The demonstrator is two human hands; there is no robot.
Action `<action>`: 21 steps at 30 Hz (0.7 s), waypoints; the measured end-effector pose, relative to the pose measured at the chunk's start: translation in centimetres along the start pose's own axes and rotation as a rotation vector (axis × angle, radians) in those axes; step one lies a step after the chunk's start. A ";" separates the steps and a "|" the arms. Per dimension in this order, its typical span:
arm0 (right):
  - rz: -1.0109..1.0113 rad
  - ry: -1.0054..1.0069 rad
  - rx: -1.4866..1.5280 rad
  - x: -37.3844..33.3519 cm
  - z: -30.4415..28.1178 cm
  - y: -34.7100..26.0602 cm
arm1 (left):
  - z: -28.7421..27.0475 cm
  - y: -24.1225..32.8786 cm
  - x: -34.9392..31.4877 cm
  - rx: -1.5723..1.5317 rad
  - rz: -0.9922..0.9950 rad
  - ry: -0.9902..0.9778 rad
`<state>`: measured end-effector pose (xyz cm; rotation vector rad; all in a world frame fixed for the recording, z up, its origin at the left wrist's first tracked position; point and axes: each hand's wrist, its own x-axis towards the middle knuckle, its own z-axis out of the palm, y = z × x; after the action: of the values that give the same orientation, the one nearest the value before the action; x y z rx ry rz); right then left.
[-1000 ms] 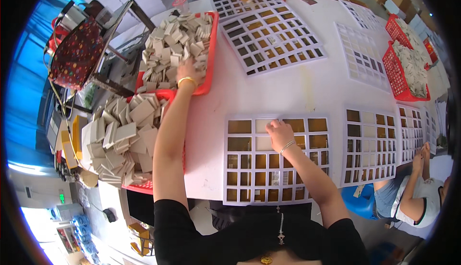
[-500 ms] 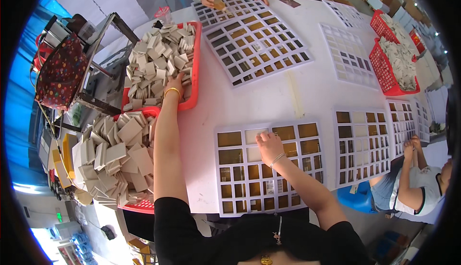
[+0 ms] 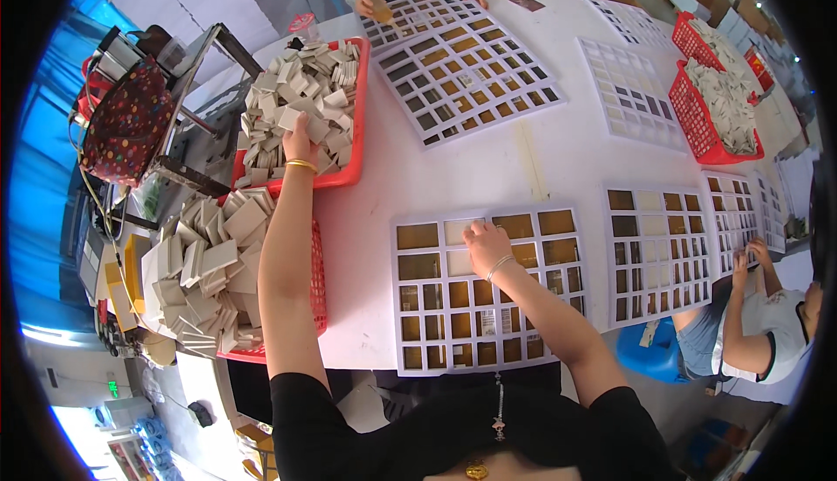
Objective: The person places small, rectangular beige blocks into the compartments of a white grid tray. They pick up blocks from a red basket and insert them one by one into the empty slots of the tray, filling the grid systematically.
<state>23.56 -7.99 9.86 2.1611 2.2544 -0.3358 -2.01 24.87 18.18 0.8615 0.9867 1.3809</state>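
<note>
Picking out tiles seems to be the step in hand, and it is best done one piece at a time. At the upper left of the picture, a pale tile (image 3: 289, 119) is touched by the left hand (image 3: 299, 143), whose fingers look bent; whether it is firmly pinched cannot be told. It lies on the heap in the red basket (image 3: 358, 115), so it should be taken by its edges, lest others be dragged along. Below the centre, the right hand (image 3: 486, 250) is held over the white tray (image 3: 441, 241), beside two pale compartments (image 3: 459, 262); whether anything is gripped there is hidden. Light pressure is advised, so that the tray is not nudged on the table (image 3: 362, 220). The second basket (image 3: 319, 281), at the lower left, should not be knocked by the forearm.
</note>
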 end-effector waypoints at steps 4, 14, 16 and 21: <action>-0.055 0.041 0.178 0.2 0.3 2.0 | 3.9 2.2 -7.2 -0.134 -0.129 -0.186; -0.189 0.289 1.310 -4.3 -4.5 -2.1 | 4.2 -5.7 -31.5 -0.088 -0.588 -0.469; -0.200 0.262 1.163 -5.9 -3.9 -2.3 | 2.9 -7.1 -33.6 0.007 -0.599 -0.329; -0.105 0.192 1.013 -8.8 -3.5 -2.2 | 0.6 -8.9 -37.3 0.163 -0.453 -0.127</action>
<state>22.32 -16.20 14.94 2.4832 2.6345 -1.6384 3.95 -12.54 12.18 0.7744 1.1243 0.8611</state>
